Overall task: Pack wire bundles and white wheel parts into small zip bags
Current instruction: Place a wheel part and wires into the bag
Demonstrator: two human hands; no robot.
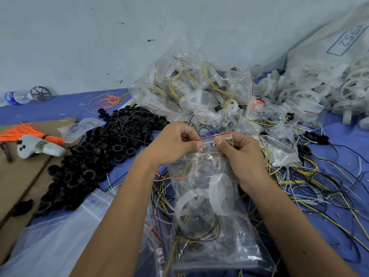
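We held the clear, crinkled zip bag [207, 206] upright between our hands, its red-striped seal pinched by the left hand [175, 144] and right hand [239, 154]. Inside lay white wheel parts [219, 188] and thin yellow-black wire loops [199, 232]; glossy black rings [89, 160] were heaped left on the blue table [339, 140].

Perhaps "4952" on white sack [329, 48]

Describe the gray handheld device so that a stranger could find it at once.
Look at the brown cardboard on the left of the blue table. The device lies on it, beside the orange ties. It alone is pale gray, smooth, with small dark buttons.
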